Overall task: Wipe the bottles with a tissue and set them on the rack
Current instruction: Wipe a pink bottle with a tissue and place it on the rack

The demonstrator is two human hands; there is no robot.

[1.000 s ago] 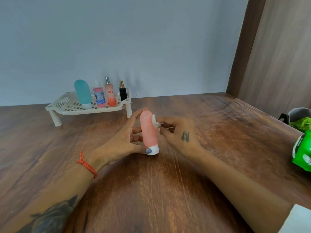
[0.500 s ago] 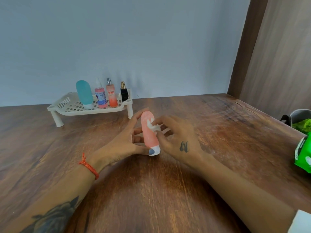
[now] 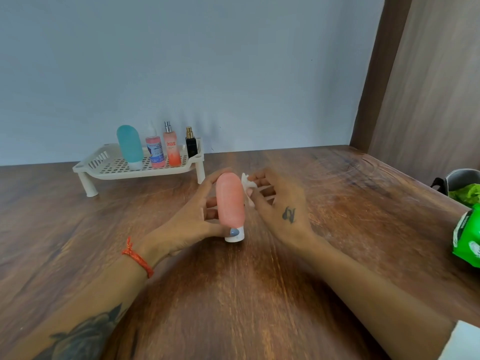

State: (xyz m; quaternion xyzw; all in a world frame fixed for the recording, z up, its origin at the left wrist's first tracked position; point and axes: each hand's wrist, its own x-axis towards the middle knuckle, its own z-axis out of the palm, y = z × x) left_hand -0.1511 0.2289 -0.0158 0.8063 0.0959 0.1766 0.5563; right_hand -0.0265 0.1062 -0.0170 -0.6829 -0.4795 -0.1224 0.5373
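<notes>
Gripping our pink bottle (image 3: pixel 230 201) mid-table with the left hand (image 3: pixel 192 224), our right hand (image 3: pixel 279 203) pinches a tissue (image 3: pixel 246 181) against it.

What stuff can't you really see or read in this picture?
- Head view: small print on the pink spray bottle is too tiny to read.
- Green packet is cut off by the right edge.
- Much of the tissue is hidden by the right hand and the peach bottle.
</notes>
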